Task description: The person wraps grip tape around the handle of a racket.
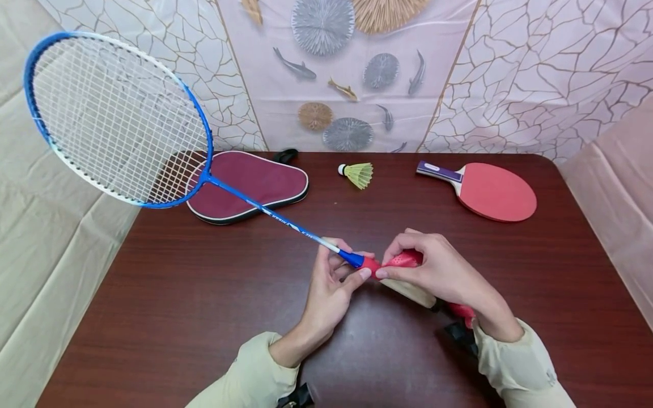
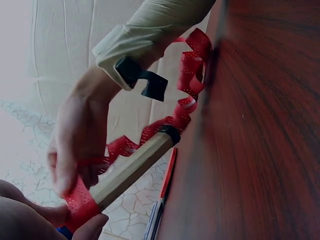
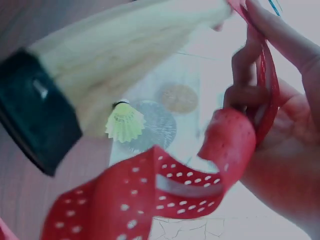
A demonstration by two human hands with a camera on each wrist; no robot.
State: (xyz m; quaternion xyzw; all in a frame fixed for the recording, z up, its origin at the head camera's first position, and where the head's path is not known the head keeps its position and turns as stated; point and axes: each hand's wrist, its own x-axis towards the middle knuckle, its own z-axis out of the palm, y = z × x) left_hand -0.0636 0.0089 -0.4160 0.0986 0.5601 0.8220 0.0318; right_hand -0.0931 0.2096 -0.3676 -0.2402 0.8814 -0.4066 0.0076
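A blue-and-white badminton racket [image 1: 285,222] slants across the head view, its strung head raised at the upper left. My left hand [image 1: 326,297] holds it where the blue cone meets the handle, thumb against a red wrapped band. With thumb and fingers my right hand [image 1: 446,272] pinches red perforated grip tape [image 2: 82,204] right at that band. Below the wrap, the wooden handle [image 2: 135,167] is bare down to its black end cap [image 2: 170,133]. Loose tape curls away from the right hand in the right wrist view and hangs past the handle toward the right sleeve.
On the brown table [image 1: 214,317], a maroon paddle case [image 1: 250,175] lies at the back left, partly behind the racket head. A yellow shuttlecock [image 1: 359,174] sits at the back middle, and a red table tennis paddle [image 1: 497,192] at the back right. Patterned cloth [image 1: 336,85] hangs behind.
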